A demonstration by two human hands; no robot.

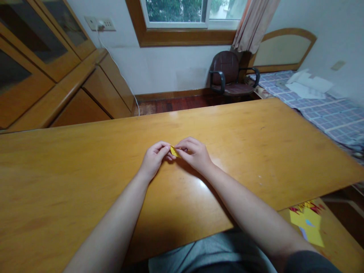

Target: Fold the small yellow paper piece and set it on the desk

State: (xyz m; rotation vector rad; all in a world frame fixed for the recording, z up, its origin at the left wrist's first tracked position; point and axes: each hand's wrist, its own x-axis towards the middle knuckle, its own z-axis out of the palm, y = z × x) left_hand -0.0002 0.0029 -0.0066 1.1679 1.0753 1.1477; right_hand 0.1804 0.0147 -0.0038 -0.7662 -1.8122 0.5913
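A small piece of folded yellow paper (174,151) is held between my two hands, just over the middle of the wooden table (85,170). My left hand (155,157) pinches its left end between thumb and fingers. On the other side, my right hand (195,153) has its thumb and fingertips closed on the right end. Fingers cover both ends of the paper, so its full shape is hidden.
At the lower right, yellow paper sheets (305,223) and small red and yellow pieces (309,206) lie on a lower surface. Beyond the table stand a chair (227,72), a bed (335,117) and a wooden cabinet (85,91).
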